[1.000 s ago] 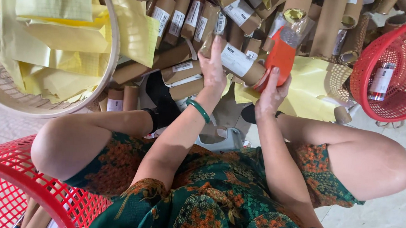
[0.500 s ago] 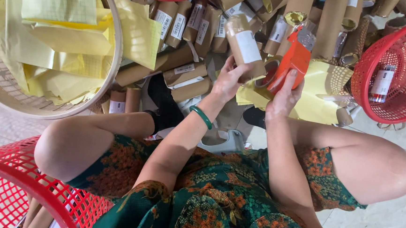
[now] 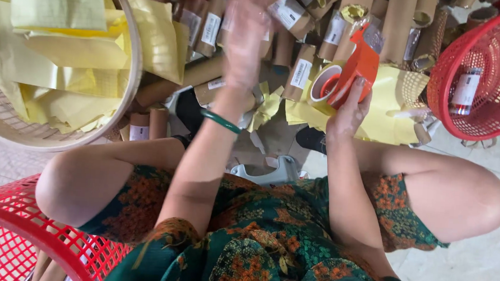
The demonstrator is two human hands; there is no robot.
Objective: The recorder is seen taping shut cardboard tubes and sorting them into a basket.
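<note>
The right hand point(image 3: 349, 109) grips an orange tape dispenser point(image 3: 355, 69) above the cardboard tubes point(image 3: 300, 74), probably mid-taping, while the raised, blurred left hand point(image 3: 246, 30) looks empty, though I cannot tell.

Left hand point(image 3: 246, 36) raised high, blurred, palm turned away, fingers point(image 3: 252, 2) reaching up past the top edge of view (grip impossible to read through the blur). Left forearm running straight down from that hand to the elbow by the body, wrist in line with it. Right hand point(image 3: 349, 109) lower than the left hand and well apart from it, to its right, fingers curled shut, thumb point(image 3: 358, 88) pointing up above the knuckles. Right forearm dropping from the wrist toward the lap, elbow tucked close to the torso. Both knees bent and spread wide, one out beyond each hand, bare below the hem.
</note>
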